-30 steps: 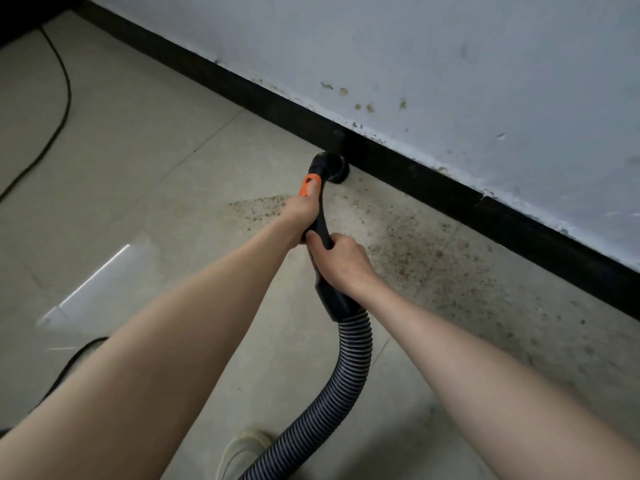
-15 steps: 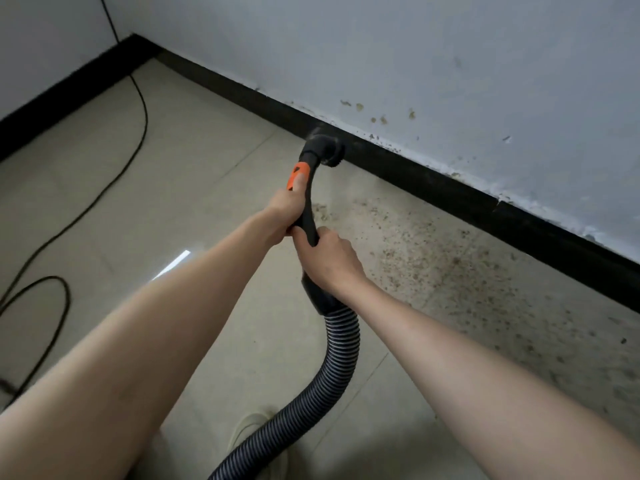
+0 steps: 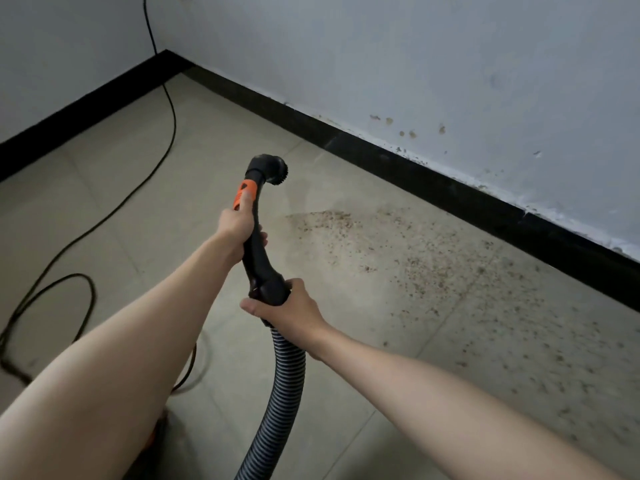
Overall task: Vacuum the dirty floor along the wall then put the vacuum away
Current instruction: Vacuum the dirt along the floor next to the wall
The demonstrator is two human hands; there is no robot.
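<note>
- My right hand grips the wand where the ribbed hose joins; my left hand holds it higher, thumb on the orange switch.
- The wand runs lengthwise away from me, its brush head raised and facing the baseboard.
- I judge vacuuming is midway: dirt right of the head remains, so lower it and sweep right.

brush head away from baseboard

No legible text, label, brand mark, number or sign is found anywhere in view. The black curved plastic vacuum handle with its orange switch bears no readable marking, and the pale grey painted wall carries only stains.
</note>
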